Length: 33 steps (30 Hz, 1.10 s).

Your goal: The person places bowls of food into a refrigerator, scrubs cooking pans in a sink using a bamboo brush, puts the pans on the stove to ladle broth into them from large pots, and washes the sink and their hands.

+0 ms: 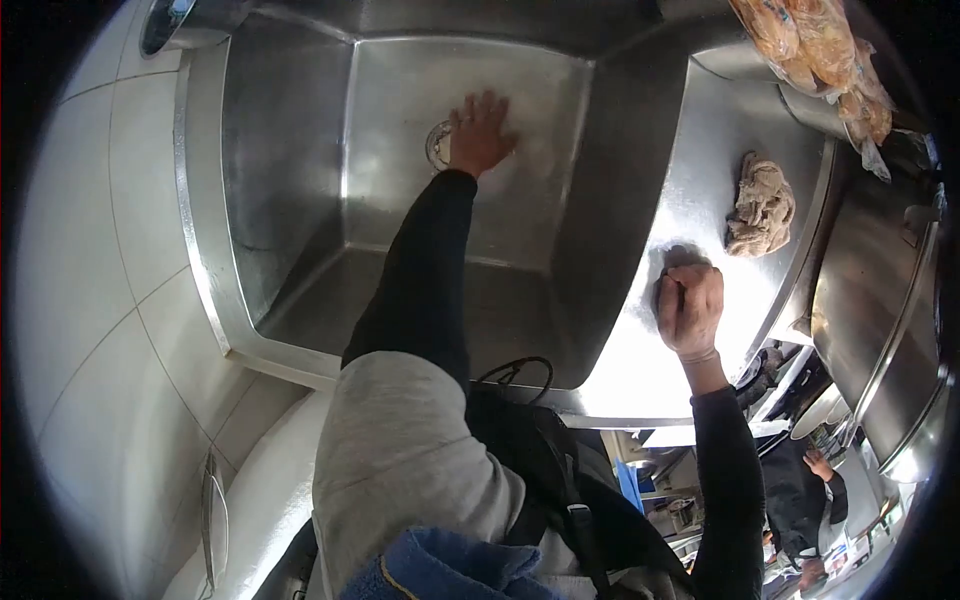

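My left hand (480, 133) reaches down into a deep stainless steel sink (400, 70). Its fingers are spread, and it holds nothing that I can see. Beside it, partly covered by the hand, is the round drain (437, 147). On the bright steel drainboard (645, 345) to the right rests my right hand (691, 308), curled into a fist. No object shows in that fist, though its underside is hidden. A crumpled, greyish-beige cloth (762, 207) lies on the drainboard just beyond my right hand.
Plastic bags of bread (815, 45) hang over the upper right corner. A large metal pot (870, 310) stands right of the drainboard. White tiles (70, 250) line the left wall. Another person in dark clothes (800, 500) is at the lower right.
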Each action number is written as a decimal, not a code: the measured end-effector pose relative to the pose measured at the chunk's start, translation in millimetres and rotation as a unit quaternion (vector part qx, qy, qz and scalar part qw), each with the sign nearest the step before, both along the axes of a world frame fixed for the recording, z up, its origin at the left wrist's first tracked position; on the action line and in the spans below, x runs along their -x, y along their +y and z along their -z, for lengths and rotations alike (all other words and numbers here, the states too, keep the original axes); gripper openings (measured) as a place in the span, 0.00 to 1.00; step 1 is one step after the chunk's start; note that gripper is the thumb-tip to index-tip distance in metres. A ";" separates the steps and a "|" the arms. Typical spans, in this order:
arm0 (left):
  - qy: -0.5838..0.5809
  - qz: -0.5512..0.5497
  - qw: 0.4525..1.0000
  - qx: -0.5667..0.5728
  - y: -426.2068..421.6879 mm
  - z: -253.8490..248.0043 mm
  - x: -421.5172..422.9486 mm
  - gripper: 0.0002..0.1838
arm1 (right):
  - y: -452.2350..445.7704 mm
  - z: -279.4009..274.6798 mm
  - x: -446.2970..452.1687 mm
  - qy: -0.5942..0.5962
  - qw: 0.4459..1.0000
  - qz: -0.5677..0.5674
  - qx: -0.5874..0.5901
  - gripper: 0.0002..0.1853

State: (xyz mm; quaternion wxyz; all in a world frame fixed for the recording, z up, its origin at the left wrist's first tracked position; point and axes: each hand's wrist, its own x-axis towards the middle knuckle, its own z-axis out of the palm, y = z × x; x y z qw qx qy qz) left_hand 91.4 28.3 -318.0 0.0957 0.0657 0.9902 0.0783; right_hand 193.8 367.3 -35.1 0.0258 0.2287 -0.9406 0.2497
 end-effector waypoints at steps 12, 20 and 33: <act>0.157 -0.278 0.810 -0.492 -63.9 -192.3 24.8 0.39 | 2.8 -4.1 1.5 0.007 1.000 -0.003 0.021 0.07; -0.212 -0.161 0.658 -0.705 -55.3 -348.9 126.1 0.24 | 1.3 -7.7 -4.6 0.037 0.999 0.005 0.037 0.02; 0.024 -0.118 0.849 -0.515 -157.6 -477.5 131.4 0.16 | 3.1 -3.7 -8.4 0.056 0.998 0.015 0.038 0.03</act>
